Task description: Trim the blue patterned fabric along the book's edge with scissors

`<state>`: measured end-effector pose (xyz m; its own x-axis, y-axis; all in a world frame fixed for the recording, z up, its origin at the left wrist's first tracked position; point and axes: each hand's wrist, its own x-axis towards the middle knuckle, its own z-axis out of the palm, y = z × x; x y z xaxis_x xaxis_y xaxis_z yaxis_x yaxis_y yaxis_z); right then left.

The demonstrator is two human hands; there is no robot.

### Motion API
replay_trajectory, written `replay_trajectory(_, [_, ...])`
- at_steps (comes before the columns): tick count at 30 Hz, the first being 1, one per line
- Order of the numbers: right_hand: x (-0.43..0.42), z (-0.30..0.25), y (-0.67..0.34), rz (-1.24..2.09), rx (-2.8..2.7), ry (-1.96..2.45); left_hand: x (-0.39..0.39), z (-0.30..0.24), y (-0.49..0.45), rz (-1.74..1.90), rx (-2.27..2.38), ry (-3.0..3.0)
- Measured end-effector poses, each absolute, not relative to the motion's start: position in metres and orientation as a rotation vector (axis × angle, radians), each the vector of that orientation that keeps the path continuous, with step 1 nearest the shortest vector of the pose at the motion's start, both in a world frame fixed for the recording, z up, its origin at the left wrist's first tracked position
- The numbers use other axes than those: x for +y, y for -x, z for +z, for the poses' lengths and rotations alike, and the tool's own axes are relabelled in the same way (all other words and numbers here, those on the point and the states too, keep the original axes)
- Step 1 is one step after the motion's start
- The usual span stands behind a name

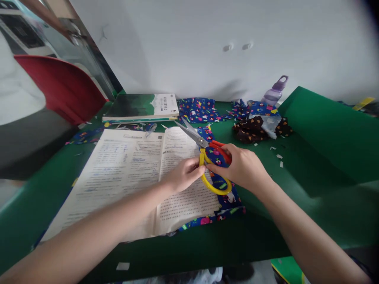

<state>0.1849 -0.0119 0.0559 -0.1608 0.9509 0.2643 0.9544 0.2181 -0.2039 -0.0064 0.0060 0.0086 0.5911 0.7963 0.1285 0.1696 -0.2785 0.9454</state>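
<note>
Nearest the lens, two bare forearms run up from the bottom corners and meet just right of the frame's middle. The right hand (244, 165) is curled around the scissors (207, 152), its fingers closed over the red loop while the thumb presses at the yellow loop. The left hand (185, 173) comes in from the lower left, its fingertips pinched narrow against the yellow loop's near side, touching it where the two hands meet.

The blades stick out past the knuckles toward the upper left, slightly parted, their tips over the gutter of the open book (133, 173). Under the handles lies the blue patterned fabric (222, 197), partly tucked beneath the book's right page.

To my eye the grip wants settling before any cut: fingers seated properly in the loops, the left hand flat on the cloth and clear of the blades.

Further out, a closed book (142, 106) sits toward the upper left, more fabric scraps (257, 126) and a purple bottle (274, 92) toward the upper right, all on the green table (310, 157).
</note>
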Motion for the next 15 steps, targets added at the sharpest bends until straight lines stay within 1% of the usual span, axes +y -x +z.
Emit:
replay_trajectory(4, [-0.014,0.052,-0.183,0.144,-2.153,1.849,0.007,0.01,0.006,0.71,0.81,-1.91])
replay_trajectory(10, [-0.003,0.047,-0.196,0.315,-1.998,1.836,0.002,0.021,0.005,0.835,0.811,-2.335])
replay_trajectory(13, [0.008,0.044,-0.212,0.331,-1.878,1.87,-0.001,0.017,0.002,0.847,0.952,-2.551])
replay_trajectory(15, [0.015,0.041,-0.223,0.458,-1.808,1.895,-0.001,0.011,-0.001,0.811,1.067,-2.647])
